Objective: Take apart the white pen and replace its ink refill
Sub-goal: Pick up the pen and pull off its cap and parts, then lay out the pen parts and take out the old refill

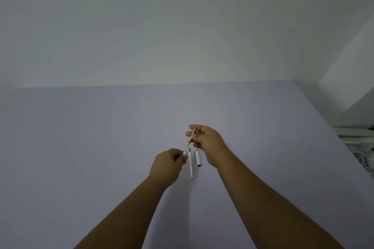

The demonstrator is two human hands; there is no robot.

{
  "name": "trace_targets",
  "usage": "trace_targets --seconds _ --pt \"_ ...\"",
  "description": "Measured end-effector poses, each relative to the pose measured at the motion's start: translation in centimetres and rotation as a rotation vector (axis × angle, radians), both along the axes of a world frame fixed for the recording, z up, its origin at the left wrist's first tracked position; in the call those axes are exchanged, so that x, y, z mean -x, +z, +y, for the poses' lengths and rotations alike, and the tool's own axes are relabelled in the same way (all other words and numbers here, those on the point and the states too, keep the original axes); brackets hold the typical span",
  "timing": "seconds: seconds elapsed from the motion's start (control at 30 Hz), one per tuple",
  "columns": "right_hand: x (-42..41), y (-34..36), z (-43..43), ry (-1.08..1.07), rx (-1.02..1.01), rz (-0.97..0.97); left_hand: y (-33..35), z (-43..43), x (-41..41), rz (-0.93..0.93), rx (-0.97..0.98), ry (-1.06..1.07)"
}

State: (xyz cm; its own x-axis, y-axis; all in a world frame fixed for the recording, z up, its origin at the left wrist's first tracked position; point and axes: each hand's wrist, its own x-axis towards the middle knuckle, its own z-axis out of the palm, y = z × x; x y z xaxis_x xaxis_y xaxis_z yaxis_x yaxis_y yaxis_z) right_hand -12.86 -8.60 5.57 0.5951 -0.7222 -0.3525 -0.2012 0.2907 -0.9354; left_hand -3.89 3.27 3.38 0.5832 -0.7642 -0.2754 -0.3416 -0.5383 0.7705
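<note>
White pen was in pieces. The metal tip section was held above the worktop, tilted, its upper end toward the far side and its lower end pointing down and left. A thin refill with a yellowish band ran out of its lower end toward the left hand.

Right hand was closed on the metal tip section, pinching it between thumb and fingertips; the remaining fingers were curled beneath. Left hand was closed around the white barrel piece, of which only a small white end showed past the fingers. The refill's lower end met that white end; whether it sat inside or merely touched could not be told.

Directly below the hands, on the worktop, lay a second refill: a long white tube with a dark tip pointing away from the person, lying roughly lengthwise. Just beside it on the right, apart from it, lay the white cap, shorter, with a dark open end facing the person. Neither hand touched these two.

The worktop was pale lilac and plain. A white wall stood behind it. At the right edge, beyond the worktop, pale cables or similar clutter showed, too blurred to identify.
</note>
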Motion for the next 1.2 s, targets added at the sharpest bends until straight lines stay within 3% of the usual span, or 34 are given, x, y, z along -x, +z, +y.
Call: trace_targets --seconds 0.23,0.67,0.87,0.97,1.1,1.2 --pt "-0.1 0.5 -1.8 -0.161 -0.126 -0.179 -0.4 -0.1 -0.3 0.025 0.008 -0.004" --pt "-0.3 0.2 -1.5 -0.074 -0.040 -0.109 0.7 0.0 0.0 0.137 0.071 0.012" --pt "-0.2 0.6 -3.1 -0.346 -0.093 -0.242 0.6 0.7 -0.1 0.167 0.052 0.032" --pt "0.5 -1.3 -3.7 -0.364 -0.027 -0.026 0.2 1.1 -0.1 0.207 0.066 0.073" --pt "1.8 -5.8 -2.4 -0.107 0.173 0.496 -0.8 1.2 -0.1 0.274 0.078 0.131" --pt "2.4 -8.0 -1.2 -0.010 0.291 0.658 -1.7 1.3 0.1 0.319 0.074 0.167"
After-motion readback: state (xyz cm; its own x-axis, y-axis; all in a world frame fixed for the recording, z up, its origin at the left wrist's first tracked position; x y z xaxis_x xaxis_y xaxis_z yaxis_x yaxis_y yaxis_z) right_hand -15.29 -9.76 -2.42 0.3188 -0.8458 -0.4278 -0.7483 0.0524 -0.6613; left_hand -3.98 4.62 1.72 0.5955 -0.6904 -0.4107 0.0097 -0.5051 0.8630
